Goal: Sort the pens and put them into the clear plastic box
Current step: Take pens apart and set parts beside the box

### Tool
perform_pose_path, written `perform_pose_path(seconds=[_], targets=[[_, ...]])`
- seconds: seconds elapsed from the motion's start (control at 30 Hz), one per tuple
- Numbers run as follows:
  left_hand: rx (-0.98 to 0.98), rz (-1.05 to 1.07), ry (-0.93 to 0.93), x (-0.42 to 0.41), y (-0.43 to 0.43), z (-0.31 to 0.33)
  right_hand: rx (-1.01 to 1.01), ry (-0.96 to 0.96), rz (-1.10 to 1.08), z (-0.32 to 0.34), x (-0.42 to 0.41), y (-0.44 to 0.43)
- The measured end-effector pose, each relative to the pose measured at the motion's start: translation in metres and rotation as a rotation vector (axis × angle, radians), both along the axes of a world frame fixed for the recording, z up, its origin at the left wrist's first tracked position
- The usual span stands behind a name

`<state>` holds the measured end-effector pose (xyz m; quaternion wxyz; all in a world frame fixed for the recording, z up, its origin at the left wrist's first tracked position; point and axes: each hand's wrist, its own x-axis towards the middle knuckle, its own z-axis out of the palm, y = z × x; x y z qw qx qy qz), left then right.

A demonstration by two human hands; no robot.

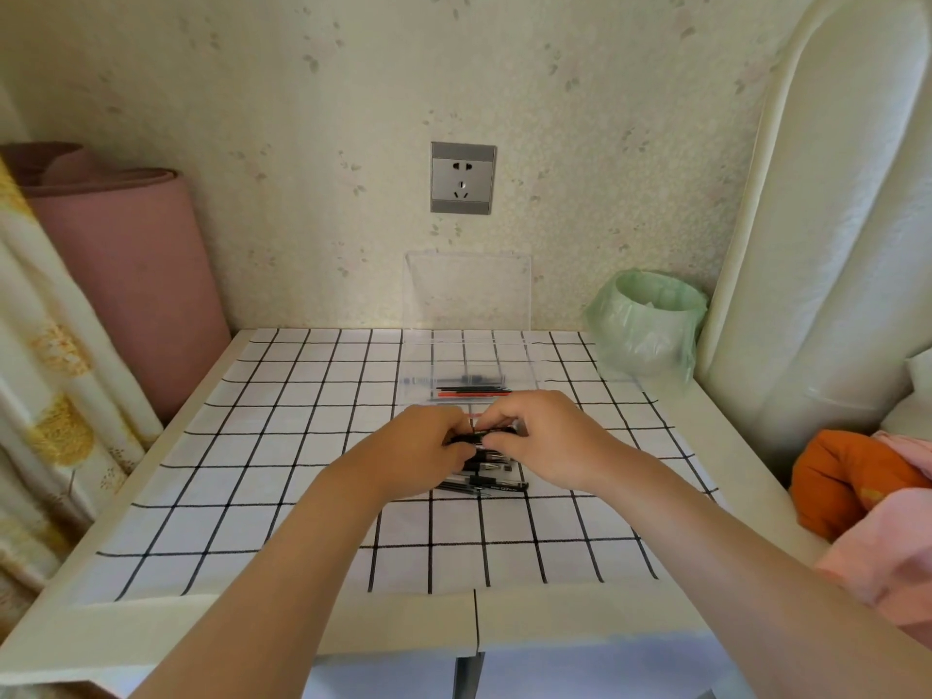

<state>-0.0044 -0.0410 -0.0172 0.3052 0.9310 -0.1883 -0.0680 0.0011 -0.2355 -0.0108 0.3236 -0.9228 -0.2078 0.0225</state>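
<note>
Head view is showing the left hand (421, 438) and right hand (542, 433) pinching a black pen (481, 437) between them, at six o'clock of the clear plastic box (532, 368); light, stiff, probably slippery, it is likely suiting a mid-barrel hold.

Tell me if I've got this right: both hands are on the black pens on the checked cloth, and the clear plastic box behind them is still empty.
Not quite. The head view shows the clear plastic box already holds several pens, black and red. The rest stands: the left hand and right hand are on the black pens on the checked cloth.
</note>
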Motion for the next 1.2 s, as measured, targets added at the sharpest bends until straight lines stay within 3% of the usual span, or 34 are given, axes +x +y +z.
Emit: perform_pose_path(seconds=[0.23,0.43,0.53,0.8,0.97,1.1,1.2], targets=[[-0.047,0.008,-0.041,0.0,0.0,0.001,-0.22,-0.079,0.013,0.005,0.0,-0.004],[-0.046,-0.005,-0.068,-0.001,0.003,-0.005,-0.081,0.085,0.004,-0.004,-0.004,0.002],[0.004,-0.042,-0.114,-0.004,0.003,-0.003,-0.125,0.125,-0.005,-0.008,-0.007,0.01],[0.007,0.053,-0.185,0.002,0.004,-0.008,-0.408,-0.118,0.067,0.0,-0.005,0.028],[0.068,0.178,-0.503,0.008,0.009,-0.015,-0.384,-0.251,-0.116,0.004,0.031,0.021],[0.071,0.238,-0.505,0.013,0.022,-0.021,-0.292,-0.296,-0.196,0.005,0.063,0.018],[0.12,0.159,-0.427,0.013,0.028,-0.031,-0.394,-0.346,-0.219,0.005,0.087,0.024]])
